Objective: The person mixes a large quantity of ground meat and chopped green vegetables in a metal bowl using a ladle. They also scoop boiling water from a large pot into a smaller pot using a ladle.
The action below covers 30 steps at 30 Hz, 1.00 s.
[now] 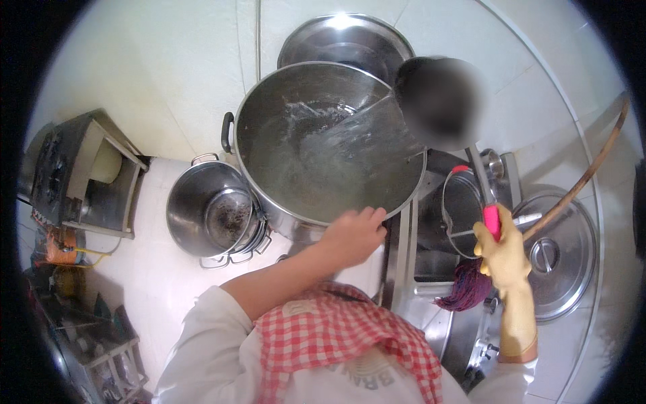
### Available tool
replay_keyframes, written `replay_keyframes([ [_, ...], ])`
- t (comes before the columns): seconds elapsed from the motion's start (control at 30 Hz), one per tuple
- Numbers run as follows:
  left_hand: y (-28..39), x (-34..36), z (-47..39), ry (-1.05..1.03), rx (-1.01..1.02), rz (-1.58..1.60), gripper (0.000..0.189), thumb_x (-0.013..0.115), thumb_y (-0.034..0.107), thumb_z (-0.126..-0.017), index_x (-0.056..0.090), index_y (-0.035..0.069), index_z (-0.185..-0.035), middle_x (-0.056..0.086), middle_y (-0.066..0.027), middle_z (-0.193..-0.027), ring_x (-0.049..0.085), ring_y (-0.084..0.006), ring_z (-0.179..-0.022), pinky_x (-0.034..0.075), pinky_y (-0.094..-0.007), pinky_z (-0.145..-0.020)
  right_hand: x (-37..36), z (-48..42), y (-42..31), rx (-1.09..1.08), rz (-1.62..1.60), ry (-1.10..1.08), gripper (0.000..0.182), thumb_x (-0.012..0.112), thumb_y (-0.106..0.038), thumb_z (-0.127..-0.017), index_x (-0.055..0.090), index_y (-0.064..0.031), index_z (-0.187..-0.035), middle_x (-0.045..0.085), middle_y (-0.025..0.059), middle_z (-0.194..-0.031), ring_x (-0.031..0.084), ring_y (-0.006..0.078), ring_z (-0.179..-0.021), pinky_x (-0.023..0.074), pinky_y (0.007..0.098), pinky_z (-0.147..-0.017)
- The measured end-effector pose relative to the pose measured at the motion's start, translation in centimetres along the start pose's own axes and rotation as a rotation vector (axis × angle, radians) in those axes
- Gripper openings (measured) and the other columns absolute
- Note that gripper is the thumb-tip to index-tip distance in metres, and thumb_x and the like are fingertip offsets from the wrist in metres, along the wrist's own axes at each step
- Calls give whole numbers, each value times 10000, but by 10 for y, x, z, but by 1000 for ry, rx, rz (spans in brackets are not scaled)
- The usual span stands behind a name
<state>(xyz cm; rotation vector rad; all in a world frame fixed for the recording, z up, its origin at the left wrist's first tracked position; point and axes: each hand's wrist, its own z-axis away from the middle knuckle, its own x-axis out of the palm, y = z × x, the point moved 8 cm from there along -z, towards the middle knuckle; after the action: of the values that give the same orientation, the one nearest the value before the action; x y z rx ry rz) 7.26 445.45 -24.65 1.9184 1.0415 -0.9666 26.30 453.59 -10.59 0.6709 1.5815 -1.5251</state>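
A large metal stockpot [330, 141] with a black side handle stands before me, and cloudy liquid shows inside it. My bare left hand [356, 233] rests at its near rim with the fingers bent over the edge; slight blur softens it. My right hand [502, 252], in a yellow rubber glove, is closed around the pink grip of a long-handled tool [492, 222]. The grey shaft runs up to a dark round head [441, 103], blurred in the picture, at the pot's right rim. From there, what looks like a sheet of water spreads into the pot.
Left of the stockpot stands a smaller metal pot [194, 217]. A metal lid [323, 43] lies behind, another lid [580, 262] at the right. Near my gloved hand are a steel sink [431, 265], dark red mop strands [467, 288] and a wooden stick [585, 179]. A metal-framed unit [101, 177] is far left.
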Motion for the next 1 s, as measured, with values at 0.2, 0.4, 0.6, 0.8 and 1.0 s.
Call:
replay_keyframes([
  [0.2,2,-1,-4,-34,32,-11,145,643,210,-714,636,79,-776,541,-84,-962,593,-221,-903,531,-336,-690,12,19,-6,-480,697,397,610,645,-104,-864,393,-72,-1419,668,209,-870,664,372,-643,525,453,-553],
  [0.4,-6,-24,7,216,-45,116,187,651,200,-752,660,52,-865,578,-132,-1085,587,-281,-960,522,-367,-745,-7,24,56,44,619,406,557,540,-268,-967,312,-275,-1475,679,249,-957,666,442,-763,540,510,-621],
  [0.6,3,-67,68,456,49,272,178,627,185,-736,614,67,-870,584,-117,-1075,569,-288,-997,469,-407,-801,-16,19,170,357,629,85,543,522,-387,-959,515,20,-1318,662,231,-1112,662,396,-938,532,438,-828],
  [0.8,-7,-61,154,332,-334,230,191,675,116,-728,619,71,-904,534,-107,-1039,568,-284,-968,491,-395,-786,57,-1,172,469,497,-491,484,547,-260,-943,485,9,-1340,659,244,-1066,681,201,-987,562,249,-692],
  [1.0,-2,-60,233,326,-654,152,259,665,100,-725,602,62,-973,524,-119,-1082,595,-319,-930,542,-415,-723,106,-12,-16,-352,336,-271,483,532,-262,-965,472,26,-1347,628,241,-1147,651,229,-1039,539,296,-778],
])
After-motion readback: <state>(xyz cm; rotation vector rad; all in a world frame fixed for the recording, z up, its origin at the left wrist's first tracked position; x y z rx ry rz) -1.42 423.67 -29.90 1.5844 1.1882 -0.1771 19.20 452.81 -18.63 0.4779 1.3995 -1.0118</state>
